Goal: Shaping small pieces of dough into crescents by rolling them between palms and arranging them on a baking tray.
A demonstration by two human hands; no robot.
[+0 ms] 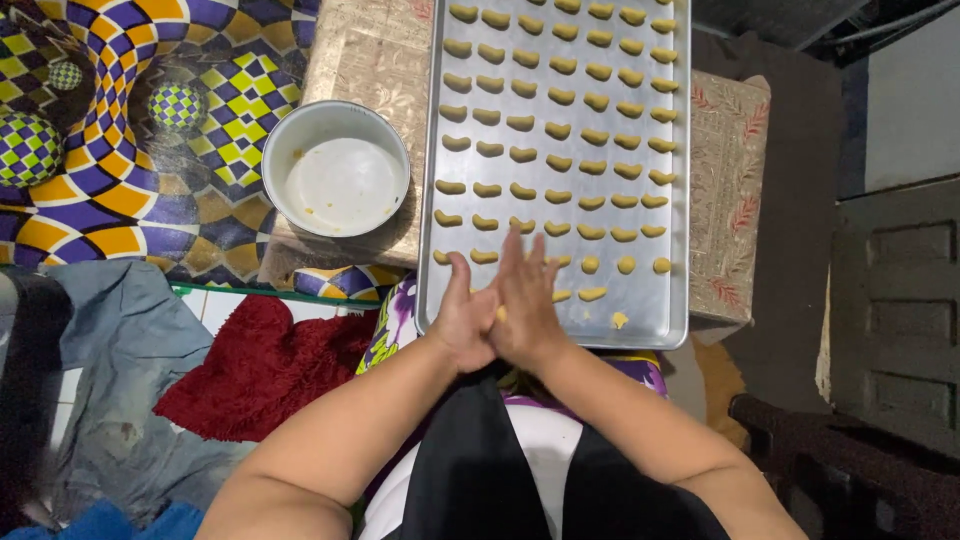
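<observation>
Patterned floor covering (120, 150) in purple, yellow and orange fills the far left, with a grey cloth (120, 380) and a dark red rug (260, 365) nearer the person. Next comes a white round bowl (336, 168), almost empty apart from a few yellow smears, standing on a beige embossed surface (365, 60) just beside the metal baking tray (670, 250). At the tray's near edge the left hand (463, 318) and right hand (527, 298) are pressed palm to palm, fingers straight and pointing away, with a small piece of yellow dough (501, 313) just showing between them; neither hand is clenched, both are flat against the lump. The step in hand looks like rolling one piece between the palms. The tray already carries neat rows of small curved dough pieces (560, 131), and the nearest row is only part filled, with a few rounder bits (620, 320) lying loose. Setting this piece down would call for parting the palms gently and placing it in the open gap of that near row, clear of its neighbours.
</observation>
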